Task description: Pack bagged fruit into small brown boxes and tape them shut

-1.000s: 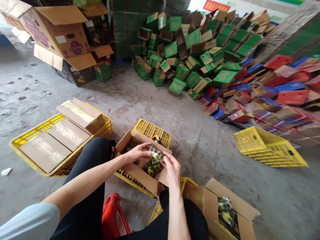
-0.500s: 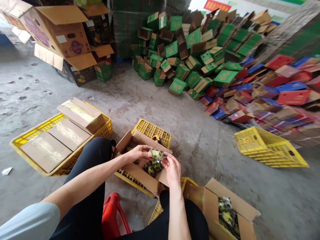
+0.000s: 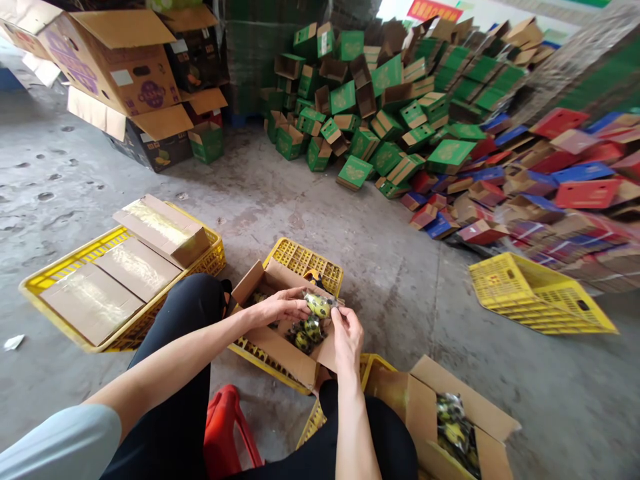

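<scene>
While both hands meet over an open cardboard box [image 3: 280,347], they share one small packet [image 3: 320,305], a clear wrapper with a green and yellow spotted thing inside. The left hand [image 3: 278,307] comes in from the left with its fingers [image 3: 300,308] closed on the packet's near end, and the right hand [image 3: 347,337] rises from below with its fingertips [image 3: 334,315] pinched on the other end. The packet hangs just above the box's far flap, clear of the contents.

Inside the box lie more packets [image 3: 305,333] of the same green and yellow kind, heaped loosely. The box sits on a yellow crate [image 3: 306,261] whose latticed far end shows beyond the flaps. The person's knees in dark trousers flank it, and a red stool [image 3: 226,427] shows between the legs.

To the lower right, a second open box [image 3: 453,427] rests on another yellow crate and holds similar wrapped packets. To the left, a wider yellow crate [image 3: 50,280] carries three sealed brown cartons [image 3: 135,267] with tape along their tops. An empty yellow crate [image 3: 537,293] lies tilted on the concrete floor [image 3: 400,267] at the right. Beyond it, a great pile of green boxes [image 3: 380,100] runs into red and blue boxes [image 3: 550,173], and large brown cartons [image 3: 115,67] are stacked at the upper left.
</scene>
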`<state>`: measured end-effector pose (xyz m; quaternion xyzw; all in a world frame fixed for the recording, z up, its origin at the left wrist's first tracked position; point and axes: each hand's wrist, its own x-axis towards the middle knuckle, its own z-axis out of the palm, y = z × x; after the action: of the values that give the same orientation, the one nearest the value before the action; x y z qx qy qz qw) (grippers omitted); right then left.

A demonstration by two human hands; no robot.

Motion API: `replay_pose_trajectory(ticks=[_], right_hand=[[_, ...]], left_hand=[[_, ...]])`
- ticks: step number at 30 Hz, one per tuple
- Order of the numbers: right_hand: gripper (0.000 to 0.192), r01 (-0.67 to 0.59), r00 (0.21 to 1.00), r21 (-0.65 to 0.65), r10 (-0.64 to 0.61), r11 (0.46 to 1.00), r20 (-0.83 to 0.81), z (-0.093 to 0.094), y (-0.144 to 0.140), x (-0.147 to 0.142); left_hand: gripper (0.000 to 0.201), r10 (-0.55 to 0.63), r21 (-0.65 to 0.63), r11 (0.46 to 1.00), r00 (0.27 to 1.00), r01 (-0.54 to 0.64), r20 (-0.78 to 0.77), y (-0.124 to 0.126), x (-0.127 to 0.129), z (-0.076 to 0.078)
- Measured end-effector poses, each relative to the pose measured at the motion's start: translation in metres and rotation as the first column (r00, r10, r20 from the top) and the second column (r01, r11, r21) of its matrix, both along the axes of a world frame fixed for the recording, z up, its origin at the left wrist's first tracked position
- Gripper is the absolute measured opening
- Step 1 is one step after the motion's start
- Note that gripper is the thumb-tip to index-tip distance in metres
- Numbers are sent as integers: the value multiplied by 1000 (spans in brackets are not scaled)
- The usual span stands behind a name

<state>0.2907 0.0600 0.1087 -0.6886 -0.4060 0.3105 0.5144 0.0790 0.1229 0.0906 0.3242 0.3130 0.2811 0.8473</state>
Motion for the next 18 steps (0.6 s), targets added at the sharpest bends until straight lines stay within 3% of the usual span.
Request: replay_pose_trajectory(ticks=[4, 8, 14, 18], right_hand=[[43, -34, 983, -60, 23, 998, -183, -1, -1, -4], [45, -18, 971, -66, 1, 998, -240, 0, -1, -7], [46, -20, 965, -88, -3, 996, -261, 0, 0, -8], [50, -44, 963, -111, 12, 993, -270, 2, 0, -10]], left_hand=[[75, 33, 152, 988, 990, -12, -134, 2, -1, -3], [62, 42, 299, 954, 967, 36, -253, 4, -3, -5], [71, -33, 174, 984, 998, 42, -56, -2, -3, 2], [60, -21, 159, 987, 999, 28, -47, -3, -1, 2]])
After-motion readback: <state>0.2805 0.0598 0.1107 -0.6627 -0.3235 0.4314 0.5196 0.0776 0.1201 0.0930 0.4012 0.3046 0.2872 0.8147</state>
